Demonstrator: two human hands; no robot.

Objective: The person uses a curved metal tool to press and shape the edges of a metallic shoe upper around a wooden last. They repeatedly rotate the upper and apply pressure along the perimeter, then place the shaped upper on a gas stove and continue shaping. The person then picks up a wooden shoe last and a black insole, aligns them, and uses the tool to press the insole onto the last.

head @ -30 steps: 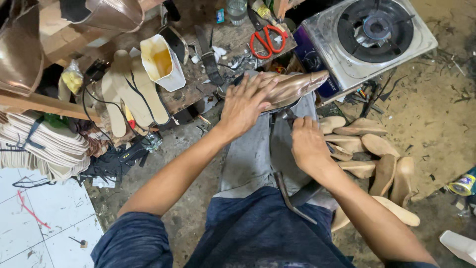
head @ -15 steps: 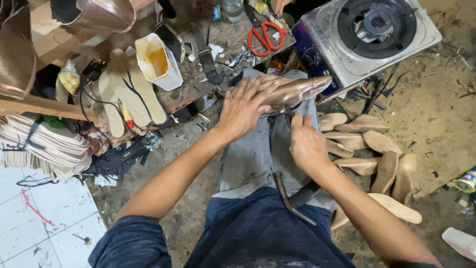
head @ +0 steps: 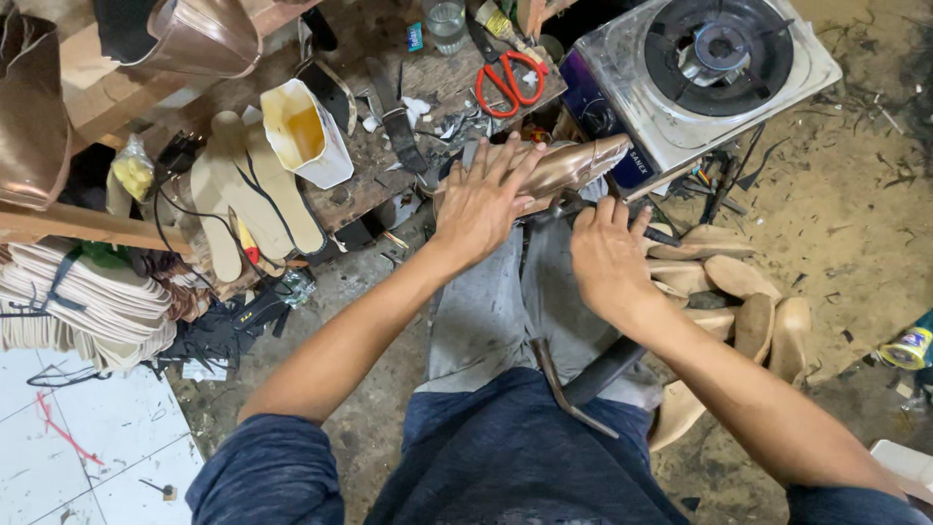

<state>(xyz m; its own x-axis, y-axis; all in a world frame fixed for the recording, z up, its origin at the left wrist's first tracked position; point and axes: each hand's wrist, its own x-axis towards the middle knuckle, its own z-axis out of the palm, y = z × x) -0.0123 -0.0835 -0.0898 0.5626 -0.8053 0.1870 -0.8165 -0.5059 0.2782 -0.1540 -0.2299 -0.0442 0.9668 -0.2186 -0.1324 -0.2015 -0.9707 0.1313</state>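
A bronze pointed shoe point(head: 573, 163) lies across my knees, toe toward the stove. My left hand point(head: 481, 199) rests flat on top of it, fingers spread, pressing it down. My right hand point(head: 607, 255) is just below the shoe, fingers curled around a dark metal tool point(head: 653, 233) held against the shoe's lower edge. Its tip is hidden by my fingers. A hammer point(head: 569, 384) lies on my lap near my body.
A single-burner gas stove point(head: 714, 63) stands at the upper right. Red scissors point(head: 507, 83), a glass and a white glue tub point(head: 303, 134) sit on the wooden bench. Insoles point(head: 233, 194) lie left; wooden shoe lasts point(head: 748, 292) are piled on the dirt floor at right.
The view has drifted slightly. My right hand has moved up from my thigh to the shoe's lower edge. My left hand stays on the shoe.
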